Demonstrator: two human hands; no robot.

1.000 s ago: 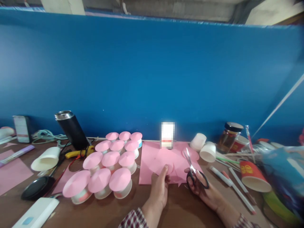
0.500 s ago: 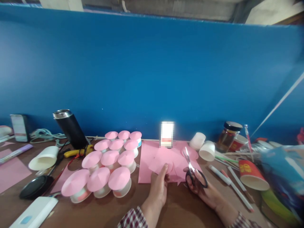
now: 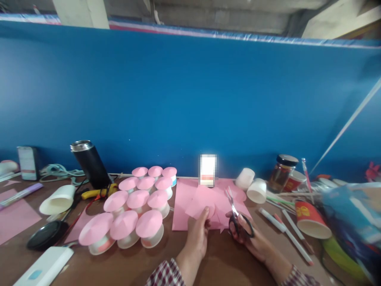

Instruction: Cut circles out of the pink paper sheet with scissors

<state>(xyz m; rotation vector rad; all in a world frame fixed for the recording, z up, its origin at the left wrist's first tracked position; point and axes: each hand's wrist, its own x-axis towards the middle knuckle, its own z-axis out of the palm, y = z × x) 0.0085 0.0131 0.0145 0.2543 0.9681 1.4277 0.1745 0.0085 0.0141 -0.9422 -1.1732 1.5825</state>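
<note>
My left hand (image 3: 197, 234) pinches a piece of pink paper (image 3: 201, 202) between thumb and fingers, above a larger pink sheet (image 3: 181, 216) on the brown table. To its right, my right hand (image 3: 248, 236) grips the black handles of the scissors (image 3: 233, 206). The scissor blades point away from me, slightly parted, over the pink sheet and apart from the piece in my left hand. Left of my hands stand several small paper cups topped with pink paper cones (image 3: 149, 223), in rows.
Behind the sheet are two white cups (image 3: 256, 191) and a blurred white object (image 3: 207, 170). Markers (image 3: 294, 242), a red cup (image 3: 312, 218) and a jar (image 3: 281, 172) lie or stand right. At left are a black bottle (image 3: 91, 165), a cream cup (image 3: 58, 200) and a phone (image 3: 27, 163).
The scissors and my right hand have shifted slightly left, and the blades have parted a little. My left hand keeps its pinch. The camera view has tilted up slightly.
</note>
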